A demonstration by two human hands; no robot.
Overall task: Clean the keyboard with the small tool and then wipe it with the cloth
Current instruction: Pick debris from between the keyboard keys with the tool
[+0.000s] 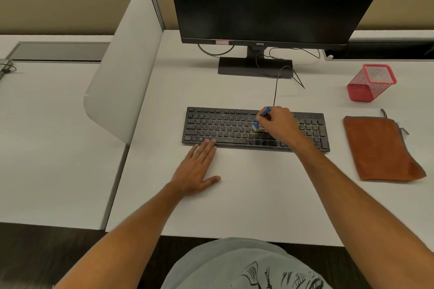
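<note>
Right hand (pixel 279 122) grips the small tool (pixel 261 120), apparently touching the keyboard (pixel 225 129); left hand (pixel 198 166) flat, open.

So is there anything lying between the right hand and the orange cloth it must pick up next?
Nothing visible: only bare white desk and the black keyboard's right end separate the right hand from the orange cloth.

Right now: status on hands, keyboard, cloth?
Right hand brushing keyboard with blue tool. Left hand flat, bracing front edge. Cloth untouched, right. Nothing obstructing.
</note>
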